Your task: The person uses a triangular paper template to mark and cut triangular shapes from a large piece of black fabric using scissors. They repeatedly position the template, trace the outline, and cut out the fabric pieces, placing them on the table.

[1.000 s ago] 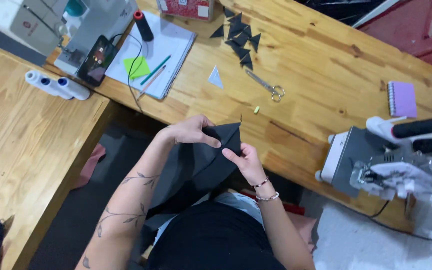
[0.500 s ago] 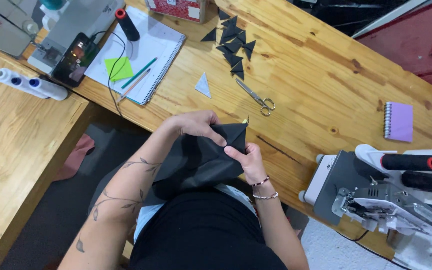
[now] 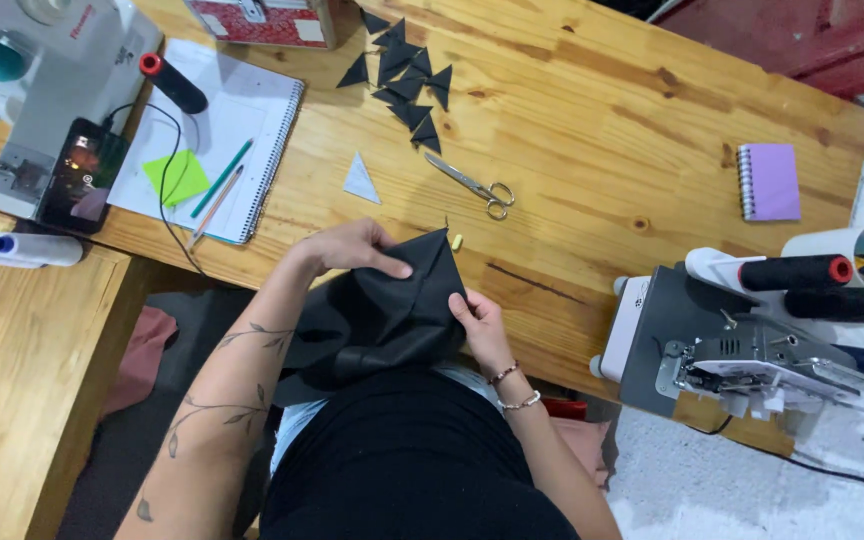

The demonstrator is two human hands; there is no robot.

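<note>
While both hands work at the near edge of the wooden table (image 3: pixel 592 130), the black cloth (image 3: pixel 377 320) lies bunched between them, half on the table and half over the lap. The left hand (image 3: pixel 352 248) is closed, pinching the top fold of the cloth. The right hand (image 3: pixel 477 325) grips its right edge with curled fingers. Scissors (image 3: pixel 472 185) and small black triangles (image 3: pixel 407 75) lie further away, well apart from the cloth.
</note>
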